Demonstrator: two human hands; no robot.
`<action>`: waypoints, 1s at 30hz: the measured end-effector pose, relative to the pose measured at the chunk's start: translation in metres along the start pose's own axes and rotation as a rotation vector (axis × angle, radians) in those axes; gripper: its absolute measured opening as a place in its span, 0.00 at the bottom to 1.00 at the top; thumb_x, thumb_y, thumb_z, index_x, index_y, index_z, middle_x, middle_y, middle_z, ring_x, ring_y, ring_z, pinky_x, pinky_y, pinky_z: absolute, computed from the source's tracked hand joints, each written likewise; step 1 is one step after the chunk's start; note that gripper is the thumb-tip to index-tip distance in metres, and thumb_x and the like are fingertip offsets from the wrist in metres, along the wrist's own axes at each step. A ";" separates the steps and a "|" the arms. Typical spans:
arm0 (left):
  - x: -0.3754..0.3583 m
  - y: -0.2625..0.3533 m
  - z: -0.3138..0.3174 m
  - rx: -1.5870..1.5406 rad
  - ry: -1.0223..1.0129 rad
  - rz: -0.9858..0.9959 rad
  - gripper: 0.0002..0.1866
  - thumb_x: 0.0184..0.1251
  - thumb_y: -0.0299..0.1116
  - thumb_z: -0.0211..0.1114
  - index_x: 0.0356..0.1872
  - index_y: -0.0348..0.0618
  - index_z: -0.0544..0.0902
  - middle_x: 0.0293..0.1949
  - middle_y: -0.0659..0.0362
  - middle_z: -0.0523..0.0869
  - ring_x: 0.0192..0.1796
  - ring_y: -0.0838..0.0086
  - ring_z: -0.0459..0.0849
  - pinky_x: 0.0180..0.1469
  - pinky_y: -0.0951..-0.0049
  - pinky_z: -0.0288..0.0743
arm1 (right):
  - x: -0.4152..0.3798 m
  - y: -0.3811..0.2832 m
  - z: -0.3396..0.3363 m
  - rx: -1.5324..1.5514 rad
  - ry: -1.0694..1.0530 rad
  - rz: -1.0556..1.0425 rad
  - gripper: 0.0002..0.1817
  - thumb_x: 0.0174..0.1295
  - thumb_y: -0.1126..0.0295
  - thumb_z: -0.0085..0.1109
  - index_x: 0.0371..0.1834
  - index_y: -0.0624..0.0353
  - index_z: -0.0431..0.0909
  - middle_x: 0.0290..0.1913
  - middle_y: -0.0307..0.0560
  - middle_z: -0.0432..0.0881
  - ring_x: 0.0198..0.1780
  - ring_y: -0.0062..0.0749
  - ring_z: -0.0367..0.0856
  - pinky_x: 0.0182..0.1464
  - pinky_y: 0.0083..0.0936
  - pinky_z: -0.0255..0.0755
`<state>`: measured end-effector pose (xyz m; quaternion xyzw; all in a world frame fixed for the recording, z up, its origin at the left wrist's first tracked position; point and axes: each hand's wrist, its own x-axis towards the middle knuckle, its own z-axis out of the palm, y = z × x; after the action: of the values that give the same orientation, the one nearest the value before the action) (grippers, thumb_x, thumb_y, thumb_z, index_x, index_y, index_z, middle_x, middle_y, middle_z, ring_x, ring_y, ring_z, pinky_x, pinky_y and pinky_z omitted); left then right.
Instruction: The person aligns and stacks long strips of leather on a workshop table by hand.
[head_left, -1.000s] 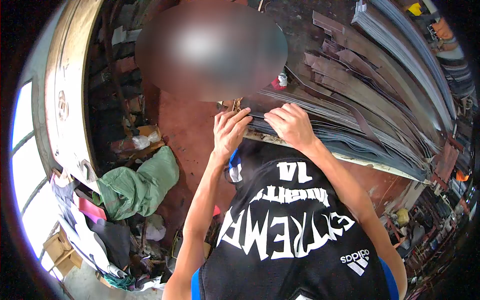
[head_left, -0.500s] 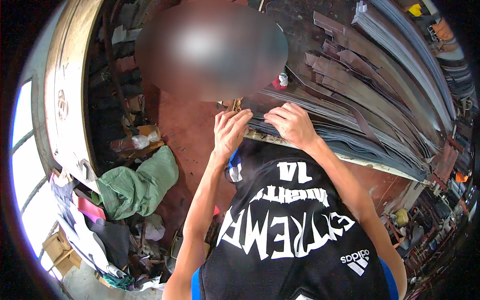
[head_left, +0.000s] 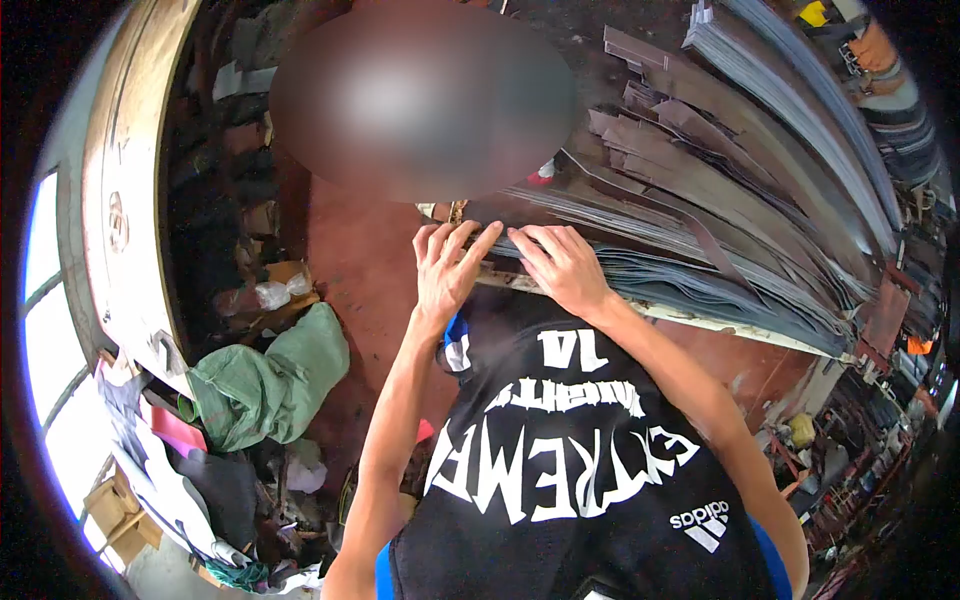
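Bent fingers of my left hand (head_left: pixel 447 268) point forward, with the thumb out of sight. Close beside it, my right hand (head_left: pixel 562 268) has its thumb and fingers bent inward toward the left fingertips. Both sets of fingertips meet a dark edge in front of me; whatever they grip there is too dark to make out. Just beyond the right hand begins a layered stack of long, dark flat strips (head_left: pixel 690 285), fanning out to the right. A small brass-coloured piece (head_left: pixel 457 212) shows past the left fingertips.
A large blurred patch (head_left: pixel 420 100) hides the area ahead. More long strips (head_left: pixel 780 120) are heaped at the upper right. To my left lie a green sack (head_left: pixel 275 380), a cardboard box (head_left: pixel 120 515) and scraps, beside a pale wooden board (head_left: pixel 135 200).
The view has shifted slightly, and both hands appear a little further left. My left fingers have spread from a tighter bunch, and the fingertips of the two hands are closer together.
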<state>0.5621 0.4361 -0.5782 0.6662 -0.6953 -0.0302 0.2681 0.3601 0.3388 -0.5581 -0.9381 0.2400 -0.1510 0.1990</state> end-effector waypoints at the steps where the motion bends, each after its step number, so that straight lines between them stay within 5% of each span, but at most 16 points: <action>1: 0.001 0.001 0.000 0.037 -0.008 0.003 0.30 0.53 0.22 0.68 0.60 0.54 0.85 0.54 0.63 0.85 0.58 0.66 0.79 0.64 0.56 0.68 | -0.001 0.001 0.002 -0.009 0.011 -0.004 0.26 0.59 0.70 0.66 0.63 0.61 0.79 0.54 0.46 0.81 0.52 0.39 0.81 0.56 0.35 0.76; 9: 0.008 -0.001 -0.006 0.032 -0.033 0.070 0.29 0.54 0.26 0.68 0.62 0.50 0.85 0.55 0.64 0.85 0.58 0.67 0.80 0.65 0.55 0.68 | -0.004 0.007 0.006 0.032 0.040 -0.018 0.25 0.58 0.73 0.71 0.61 0.59 0.81 0.51 0.43 0.82 0.50 0.39 0.82 0.53 0.35 0.78; 12: 0.005 0.002 -0.006 0.022 -0.054 0.097 0.28 0.53 0.26 0.69 0.60 0.49 0.85 0.54 0.64 0.86 0.57 0.67 0.80 0.65 0.56 0.68 | -0.008 0.007 0.001 0.031 -0.016 -0.020 0.25 0.61 0.73 0.59 0.64 0.62 0.79 0.53 0.46 0.81 0.53 0.39 0.81 0.56 0.34 0.77; 18: 0.000 0.004 0.004 -0.022 0.013 0.052 0.26 0.52 0.28 0.67 0.57 0.51 0.86 0.54 0.65 0.85 0.56 0.68 0.81 0.65 0.56 0.69 | -0.010 0.007 -0.027 0.179 0.162 0.094 0.23 0.54 0.66 0.77 0.54 0.59 0.85 0.47 0.43 0.85 0.47 0.40 0.84 0.50 0.34 0.78; 23: -0.005 0.002 0.014 -0.043 0.067 0.045 0.26 0.50 0.28 0.68 0.56 0.51 0.86 0.54 0.65 0.85 0.56 0.68 0.81 0.63 0.56 0.69 | -0.042 0.042 -0.049 -0.029 0.248 0.285 0.09 0.53 0.72 0.77 0.38 0.55 0.88 0.41 0.39 0.83 0.41 0.37 0.82 0.43 0.33 0.76; 30: -0.004 0.002 0.017 -0.035 0.096 0.032 0.25 0.52 0.22 0.71 0.55 0.52 0.87 0.52 0.64 0.86 0.54 0.66 0.81 0.61 0.56 0.72 | -0.040 0.050 -0.049 -0.059 0.219 0.230 0.12 0.53 0.73 0.76 0.41 0.52 0.88 0.39 0.36 0.81 0.38 0.34 0.79 0.43 0.32 0.74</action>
<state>0.5531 0.4351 -0.5934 0.6507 -0.6917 -0.0062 0.3132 0.2881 0.3045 -0.5447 -0.8878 0.3704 -0.2213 0.1602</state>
